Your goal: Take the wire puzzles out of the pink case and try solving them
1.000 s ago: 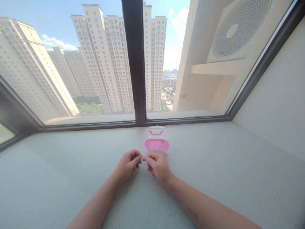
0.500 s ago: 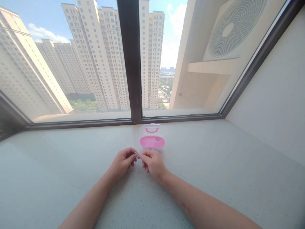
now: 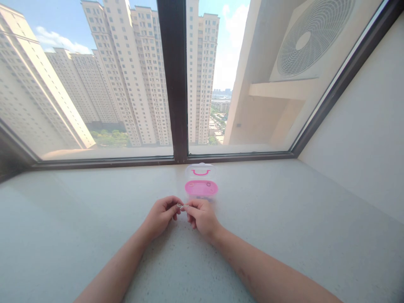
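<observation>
My left hand (image 3: 164, 214) and my right hand (image 3: 202, 216) meet above the pale sill, thumbs and index fingers pinched. Between their fingertips is a small whitish looped piece (image 3: 182, 206), pinched from both sides; it is too small to tell its kind. Just beyond my right hand stands a clear plastic box with a pink tray (image 3: 201, 187) in its top. A few small ring-like items lie in the tray, and darker contents show dimly below it. Behind it the clear lid (image 3: 201, 169) with a pink handle stands raised.
The speckled sill (image 3: 94, 219) spreads around my forearms. A dark window frame (image 3: 179, 159) borders its far edge, close behind the box lid. On the right rises a white wall (image 3: 356, 139). Tall buildings and an air-conditioner fan (image 3: 303, 40) are outside the glass.
More of the small whitish looped piece shows between my fingertips now. My hands have barely moved, and the box stays in place.
</observation>
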`<state>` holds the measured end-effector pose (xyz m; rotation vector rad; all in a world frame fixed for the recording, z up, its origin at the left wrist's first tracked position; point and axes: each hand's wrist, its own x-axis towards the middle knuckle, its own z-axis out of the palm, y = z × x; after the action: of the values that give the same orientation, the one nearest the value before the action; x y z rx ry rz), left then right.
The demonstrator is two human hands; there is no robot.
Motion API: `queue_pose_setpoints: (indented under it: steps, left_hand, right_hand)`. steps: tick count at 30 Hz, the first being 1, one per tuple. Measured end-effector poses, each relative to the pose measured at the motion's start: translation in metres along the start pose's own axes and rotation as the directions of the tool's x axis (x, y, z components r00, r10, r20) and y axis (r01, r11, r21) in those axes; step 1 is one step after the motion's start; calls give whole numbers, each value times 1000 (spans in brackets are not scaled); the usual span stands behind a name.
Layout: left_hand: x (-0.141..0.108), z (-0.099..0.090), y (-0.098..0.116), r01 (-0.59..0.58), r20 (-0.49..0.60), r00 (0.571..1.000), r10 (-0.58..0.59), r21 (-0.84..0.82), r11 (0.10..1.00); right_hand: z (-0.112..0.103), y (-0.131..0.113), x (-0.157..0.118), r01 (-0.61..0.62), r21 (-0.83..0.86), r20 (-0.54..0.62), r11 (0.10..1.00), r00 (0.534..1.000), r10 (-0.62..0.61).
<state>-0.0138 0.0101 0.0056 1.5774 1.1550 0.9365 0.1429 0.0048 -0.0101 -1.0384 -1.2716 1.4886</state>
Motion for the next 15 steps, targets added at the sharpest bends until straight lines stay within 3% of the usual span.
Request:
queue_pose_setpoints:
  steps: [15]
  left_hand:
    - [-1,1,2,-9,18,1000,9,-12,1000]
  right_hand:
    - [-2,2,2,-13,21,31,1000,999,12]
